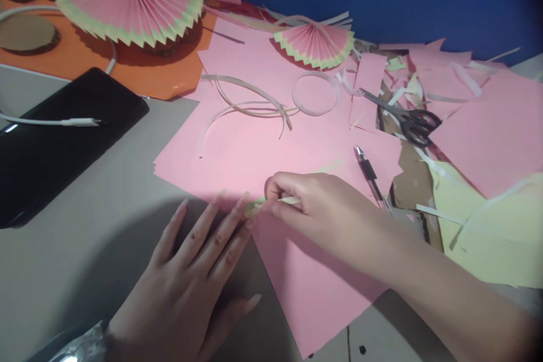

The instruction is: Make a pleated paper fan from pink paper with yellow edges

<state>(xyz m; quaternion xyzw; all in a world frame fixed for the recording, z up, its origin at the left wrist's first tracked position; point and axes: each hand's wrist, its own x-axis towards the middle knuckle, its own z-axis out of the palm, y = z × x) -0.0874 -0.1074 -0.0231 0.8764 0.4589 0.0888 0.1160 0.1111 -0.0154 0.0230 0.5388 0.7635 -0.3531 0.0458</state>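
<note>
My right hand is closed in a pinch on a narrow pale green paper strip, low over the pink paper sheet. The strip's greenish end lies by my left fingertips. My left hand lies flat with its fingers stretched out, partly on the grey table and partly on the sheet's near edge. Its index fingertip touches or nearly touches the strip; I cannot tell which. Right of my right hand a black pen rests on the sheet. Behind lie several curled paper strips and a translucent ring.
A black phone or tablet lies at left under a white cable. Pleated pink-and-green paper fans stand at the back. Scissors lie right among paper scraps, near a pale yellow sheet. Orange paper covers the back left.
</note>
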